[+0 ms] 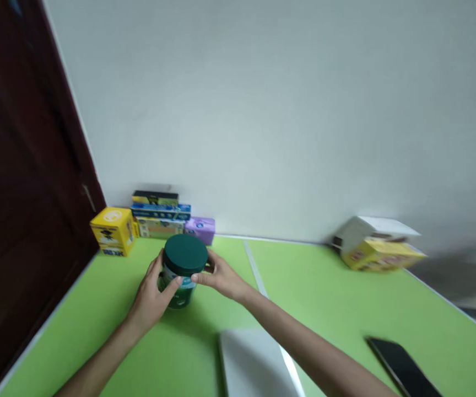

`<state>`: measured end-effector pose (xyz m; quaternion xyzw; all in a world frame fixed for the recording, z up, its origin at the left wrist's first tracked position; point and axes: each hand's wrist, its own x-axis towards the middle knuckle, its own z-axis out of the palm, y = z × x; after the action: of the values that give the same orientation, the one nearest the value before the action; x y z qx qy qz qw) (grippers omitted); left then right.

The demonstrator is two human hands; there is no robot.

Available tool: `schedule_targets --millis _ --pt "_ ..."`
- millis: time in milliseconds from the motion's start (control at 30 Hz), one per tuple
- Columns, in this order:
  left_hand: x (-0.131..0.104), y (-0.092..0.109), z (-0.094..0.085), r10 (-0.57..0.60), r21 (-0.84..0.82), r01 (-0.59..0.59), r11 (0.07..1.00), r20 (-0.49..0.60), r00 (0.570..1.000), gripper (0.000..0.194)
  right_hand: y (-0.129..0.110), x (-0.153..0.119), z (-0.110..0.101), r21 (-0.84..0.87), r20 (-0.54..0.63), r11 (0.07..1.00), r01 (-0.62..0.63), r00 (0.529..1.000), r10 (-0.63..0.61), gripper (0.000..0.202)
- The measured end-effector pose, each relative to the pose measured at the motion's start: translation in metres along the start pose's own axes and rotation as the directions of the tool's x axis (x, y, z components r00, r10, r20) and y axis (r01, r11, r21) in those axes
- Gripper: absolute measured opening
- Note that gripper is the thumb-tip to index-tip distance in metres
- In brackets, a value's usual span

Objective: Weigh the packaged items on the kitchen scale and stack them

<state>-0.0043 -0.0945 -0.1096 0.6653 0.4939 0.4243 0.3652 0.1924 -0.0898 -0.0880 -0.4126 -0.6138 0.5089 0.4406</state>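
Observation:
A green jar (180, 299) with a dark green screw lid (185, 253) stands upright, or nearly so, at the left of the green table. Its label is partly covered by fingers. My left hand (151, 292) is closed round the jar's left side, thumb across the front. From the right, my right hand (223, 275) grips the upper part of the jar, its thumb just below the lid. The two thumbs almost meet over the label. I cannot tell whether the jar's base touches the table.
Behind the jar, by the wall, are a yellow box (114, 231), several stacked flat boxes (161, 212) and a purple box (200, 229). A pale flat panel (257, 364) lies in front. To the right are a black phone-like slab (403, 366) and an open yellow-and-white carton (382, 253).

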Motion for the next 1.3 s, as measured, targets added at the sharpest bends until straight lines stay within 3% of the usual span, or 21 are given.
schedule_targets --millis 100,233,367,500,600,667,800,900,1000,1100,1200,1300 --pt "-0.044 0.027 0.027 -0.098 -0.076 0.108 0.991 0.135 0.986 0.073 -0.032 -0.064 -0.032 -0.069 0.006 0.997 -0.04 0.999 0.041 0.086" --pt "-0.1 0.04 0.067 -0.145 -0.1 0.18 0.979 0.286 0.947 0.074 -0.057 -0.14 -0.059 -0.085 -0.015 0.99 -0.114 0.993 0.113 0.089" --pt "-0.14 0.038 0.097 -0.155 -0.069 0.173 0.983 0.217 0.964 0.071 -0.053 -0.185 -0.067 -0.088 -0.024 0.99 -0.107 0.994 0.106 0.094" --pt "-0.161 0.036 0.105 -0.198 -0.012 0.201 0.979 0.145 0.97 0.075 -0.044 -0.201 -0.07 -0.125 -0.007 0.988 -0.09 0.996 0.09 0.099" --pt "-0.155 0.039 0.093 -0.159 -0.005 0.16 0.987 0.087 0.983 0.078 -0.045 -0.207 -0.078 -0.138 -0.004 0.986 -0.09 0.996 0.091 0.099" --pt "-0.142 0.045 0.079 -0.091 0.021 0.089 0.996 0.11 0.99 0.082 -0.048 -0.214 -0.086 -0.149 -0.038 0.985 -0.089 0.996 0.084 0.097" --pt "-0.107 0.051 0.058 -0.079 0.119 0.046 0.992 0.293 0.953 0.096 -0.041 -0.235 -0.091 -0.204 -0.059 0.969 -0.139 0.99 0.129 0.093" --pt "-0.087 0.048 0.062 -0.107 0.238 0.012 0.971 0.392 0.914 0.083 -0.024 -0.247 -0.078 -0.255 -0.032 0.952 -0.169 0.986 0.166 0.097" --pt "-0.078 0.049 0.081 -0.091 0.32 -0.068 0.945 0.456 0.885 0.06 -0.01 -0.249 -0.063 -0.284 -0.01 0.952 -0.117 0.993 0.119 0.102" --pt "-0.079 0.063 0.106 -0.059 0.304 -0.103 0.947 0.479 0.876 0.054 -0.004 -0.247 -0.064 -0.279 -0.062 0.96 -0.018 0.998 0.0 0.097" --pt "-0.08 0.088 0.14 -0.036 0.237 -0.104 0.966 0.523 0.851 0.047 -0.005 -0.252 -0.09 -0.295 -0.161 0.952 0.079 0.978 -0.131 0.087" --pt "-0.069 0.115 0.193 -0.008 0.126 -0.066 0.99 0.511 0.86 0.05 -0.003 -0.262 -0.136 -0.354 -0.241 0.93 0.1 0.951 -0.194 0.083"
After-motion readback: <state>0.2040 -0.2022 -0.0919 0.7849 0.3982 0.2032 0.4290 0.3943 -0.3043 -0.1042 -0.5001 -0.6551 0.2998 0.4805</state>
